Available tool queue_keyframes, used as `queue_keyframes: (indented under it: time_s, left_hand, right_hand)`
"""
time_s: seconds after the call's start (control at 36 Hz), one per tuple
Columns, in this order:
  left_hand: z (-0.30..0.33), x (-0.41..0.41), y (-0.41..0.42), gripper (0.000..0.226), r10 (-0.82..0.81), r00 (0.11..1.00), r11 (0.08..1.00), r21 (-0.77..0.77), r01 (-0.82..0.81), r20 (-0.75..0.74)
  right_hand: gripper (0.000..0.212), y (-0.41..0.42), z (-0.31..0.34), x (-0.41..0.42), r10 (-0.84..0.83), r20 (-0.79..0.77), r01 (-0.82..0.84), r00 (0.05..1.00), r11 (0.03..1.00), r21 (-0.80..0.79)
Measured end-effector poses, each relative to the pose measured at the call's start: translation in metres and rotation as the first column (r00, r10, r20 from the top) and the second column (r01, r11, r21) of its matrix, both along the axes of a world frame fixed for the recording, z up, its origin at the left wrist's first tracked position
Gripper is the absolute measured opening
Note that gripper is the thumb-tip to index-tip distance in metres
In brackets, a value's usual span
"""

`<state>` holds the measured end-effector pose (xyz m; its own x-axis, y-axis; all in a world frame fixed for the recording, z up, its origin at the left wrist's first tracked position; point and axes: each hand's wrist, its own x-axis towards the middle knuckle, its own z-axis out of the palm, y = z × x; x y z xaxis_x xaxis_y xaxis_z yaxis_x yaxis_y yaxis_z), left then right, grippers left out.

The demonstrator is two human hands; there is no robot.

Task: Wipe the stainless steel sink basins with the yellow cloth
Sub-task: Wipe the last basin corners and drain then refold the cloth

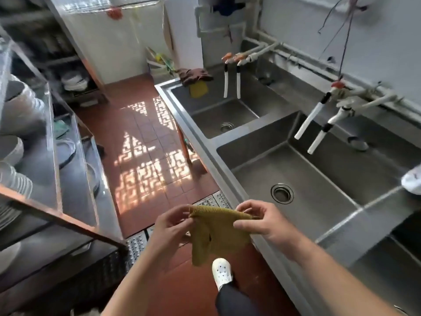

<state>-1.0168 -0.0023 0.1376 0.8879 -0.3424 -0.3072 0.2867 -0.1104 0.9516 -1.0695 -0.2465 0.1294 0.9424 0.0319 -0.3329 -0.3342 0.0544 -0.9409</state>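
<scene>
Both hands (169, 224) (259, 221) pinch yellow cloth (216, 233) between them.

Red tiled floor (145, 142) carried patterned patches of sunlight. Metal shelf rack (52, 156) stood at left, stacked white plates (13, 181) on it, blurred. Perforated metal grate (136, 244) lay in floor. White perforated shoe (222, 273) stood on tiles. Brown rag (196, 76) lay crumpled, second yellow rag (198, 89) hung just below it. White taps (232, 80) hung from wall pipes (262, 50); another pair of taps (319, 124) nearer. Dark cords (346, 30) hung on wall.
</scene>
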Motion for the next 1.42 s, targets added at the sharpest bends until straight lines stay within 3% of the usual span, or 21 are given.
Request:
queue_keyframes:
  time_s: [0.14, 0.28, 0.39, 0.5, 0.72, 0.83, 1.06, 1.14, 1.25, 1.42]
  left_hand:
    - [0.009, 0.090, 0.011, 0.018, 0.059, 0.993, 0.998, -0.029, -0.062, -0.101]
    - [0.012, 0.166, 0.028, 0.026, 0.056, 0.992, 0.998, -0.006, -0.057, -0.112]
    - [0.015, 0.222, 0.046, 0.023, 0.152, 0.980, 0.988, -0.007, -0.154, -0.127]
    - [0.007, 0.289, 0.067, 0.017, 0.167, 0.977, 0.985, -0.009, -0.170, -0.134]
    - [-0.012, 0.460, 0.092, 0.015, 0.061, 0.994, 0.993, -0.095, -0.070, -0.090]
    - [-0.012, 0.544, 0.090, 0.017, -0.019, 0.999, 0.994, -0.108, 0.013, -0.051]
    - [-0.001, 0.685, 0.047, 0.015, -0.271, 0.962, 0.960, -0.075, 0.270, -0.008]
    - [-0.002, 0.734, 0.020, 0.017, -0.354, 0.934, 0.935, -0.005, 0.355, 0.043]
    - [-0.013, 0.796, -0.016, 0.009, -0.420, 0.904, 0.905, 0.113, 0.411, 0.074]
    - [-0.039, 0.862, -0.075, 0.008, -0.425, 0.902, 0.882, 0.188, 0.432, -0.079]
  right_hand:
    - [0.025, 0.007, -0.013, 0.089, 0.160, -0.073, -0.159, 0.984, 0.987, 0.015]
    - [0.017, 0.029, -0.027, 0.180, 0.062, -0.046, -0.060, 0.997, 0.997, 0.042]
    - [0.012, 0.044, -0.027, 0.251, 0.016, 0.012, -0.017, 1.000, 0.997, 0.078]
    - [0.024, 0.061, -0.027, 0.324, -0.012, 0.030, 0.009, 0.999, 0.995, 0.096]
    - [0.022, 0.094, -0.015, 0.460, -0.215, 0.138, 0.223, 0.967, 0.974, -0.047]
    - [0.035, 0.104, -0.005, 0.526, -0.423, 0.162, 0.441, 0.892, 0.892, -0.097]
    - [0.024, 0.079, 0.014, 0.650, -0.650, 0.264, 0.701, 0.713, 0.669, -0.246]
    - [0.025, 0.056, 0.010, 0.692, -0.699, 0.281, 0.753, 0.657, 0.588, -0.297]
    - [0.022, 0.023, -0.005, 0.753, -0.738, 0.237, 0.768, 0.632, 0.556, -0.317]
    - [0.026, -0.021, -0.038, 0.829, -0.837, 0.156, 0.829, 0.525, 0.460, -0.317]
